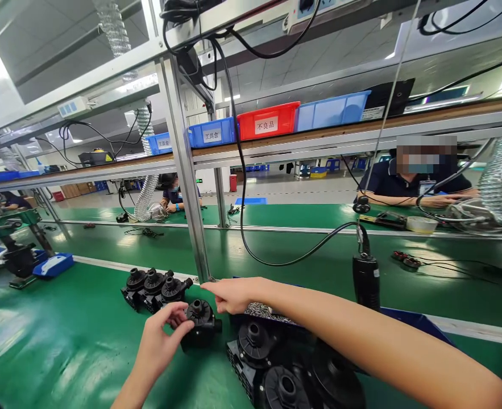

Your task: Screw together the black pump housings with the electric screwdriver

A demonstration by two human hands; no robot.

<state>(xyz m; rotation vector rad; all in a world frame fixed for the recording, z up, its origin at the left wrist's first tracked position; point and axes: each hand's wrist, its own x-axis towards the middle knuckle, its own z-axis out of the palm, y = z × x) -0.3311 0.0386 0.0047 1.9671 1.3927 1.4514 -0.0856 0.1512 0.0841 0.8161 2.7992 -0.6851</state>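
A black plastic pump (199,325) with a round, ribbed top and a short spout sits on the green work surface. My left hand (165,332) grips its left side, thumb in front and fingers behind. Just behind and right of that pump is my right hand (233,295), index finger pointing left and the other fingers curled; anything in them is hidden. Below my right forearm, a blue bin (236,321) contains many small metal screws (259,309). Several similar black pumps (254,343) stand at the front, and another row of pumps (152,282) stands behind my left hand.
A metal post (186,170) rises behind the pumps. A black power screwdriver (365,278) hangs from a cable at right. Blue bins (212,133) and a red bin (268,122) line the shelf above. Co-workers sit across the bench, one person (417,176) at right.
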